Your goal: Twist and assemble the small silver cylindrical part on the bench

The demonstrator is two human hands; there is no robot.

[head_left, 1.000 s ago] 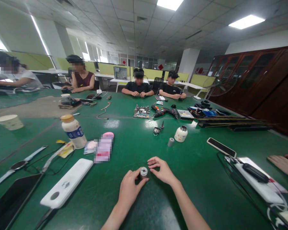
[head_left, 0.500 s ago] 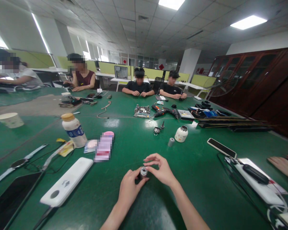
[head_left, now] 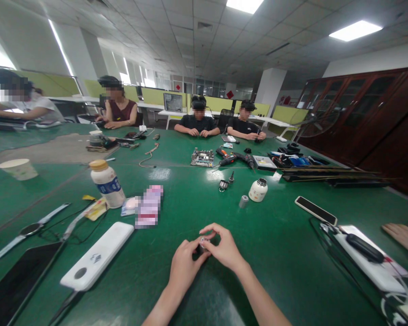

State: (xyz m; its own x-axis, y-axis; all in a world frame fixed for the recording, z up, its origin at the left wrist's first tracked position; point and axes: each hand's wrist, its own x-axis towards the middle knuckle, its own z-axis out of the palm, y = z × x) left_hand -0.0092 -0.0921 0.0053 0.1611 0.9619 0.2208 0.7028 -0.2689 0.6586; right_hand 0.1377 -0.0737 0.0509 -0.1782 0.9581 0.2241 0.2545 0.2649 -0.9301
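A small silvery metal cylinder stands upright between my fingers, near the table's front. My left hand grips its side with thumb and fingers. Over its top, my right hand is curled with thumb and fingertips pinched against it, so most of the cylinder is covered. Whatever else those right fingertips may hold is hidden. Farther up the table a similar metal cylinder stands beside a white patterned bottle with its mouth uncovered. Small dark metal parts lie behind them.
At left are a white power bank, a smartwatch, a yellow-capped bottle and a paper cup. A phone and cables lie right. Circuit board and power drill are farther back; several people sit around the table.
My right hand has moved slightly left and down onto the cylinder's top, its fingers closing around it. My left hand keeps its grip. The view has shifted slightly.
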